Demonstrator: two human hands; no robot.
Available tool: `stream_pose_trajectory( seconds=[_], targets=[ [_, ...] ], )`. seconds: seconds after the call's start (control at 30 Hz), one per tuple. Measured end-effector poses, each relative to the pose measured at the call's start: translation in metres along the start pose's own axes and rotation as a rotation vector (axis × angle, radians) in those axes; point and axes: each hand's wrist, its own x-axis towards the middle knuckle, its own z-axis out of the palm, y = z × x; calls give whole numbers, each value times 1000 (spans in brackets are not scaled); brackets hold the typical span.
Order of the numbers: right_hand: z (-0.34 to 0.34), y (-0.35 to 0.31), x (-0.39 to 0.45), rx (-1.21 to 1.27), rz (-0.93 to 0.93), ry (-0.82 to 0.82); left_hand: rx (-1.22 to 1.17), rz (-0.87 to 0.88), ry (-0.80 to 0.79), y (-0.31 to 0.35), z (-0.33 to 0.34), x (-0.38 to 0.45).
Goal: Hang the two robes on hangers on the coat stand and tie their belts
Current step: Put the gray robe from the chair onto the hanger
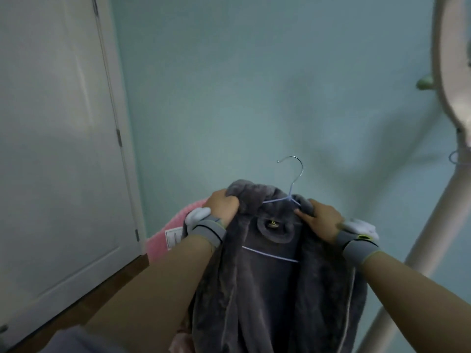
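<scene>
A person is holding a grey plush robe [275,289] up in front of a pale green wall [254,85], both arms extended forward. The left hand [224,206] is clenching the bunched collar fabric at the robe's left shoulder, fingers curled closed into the cloth. The right hand [321,220] is pressing flat against the robe's right shoulder, fingers wrapping over the fabric edge and thumb lying along it. The two hands are sitting well apart, one at each shoulder. Between them, a thin pale-blue wire hanger [290,197] is sitting inside the garment: its silver hook is rising above and between the hands, and its lower bar is crossing the open front below the neck label marked XL. The robe is hanging down between the forearms, its front open. Each wrist is wearing a grey band [206,231] with a white device attached. Behind the left hand, a pink robe [163,238] is lying low. Beyond the right hand, the pale coat stand [438,220] is rising along the frame edge. Left of the left arm, a white door [58,149] is standing closed.
</scene>
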Motion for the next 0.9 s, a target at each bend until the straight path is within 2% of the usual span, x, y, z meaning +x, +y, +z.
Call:
stream_pose_trajectory(
  seconds=[0.13,0.2,0.33,0.67,0.9],
  targets=[
    [-43,7,-15,5,59,167,-63,196,-115,32,3,-14],
    [-72,6,-26,-39,84,220,-167,281,-123,47,8,-19],
    [-132,10,-49,-111,126,335,-588,219,-259,84,25,-27],
    [-254,24,-74,-183,95,581,-669,357,-231,209,45,-38],
    [-344,33,-41,-222,10,649,-764,451,-135,298,48,-32]
  ],
)
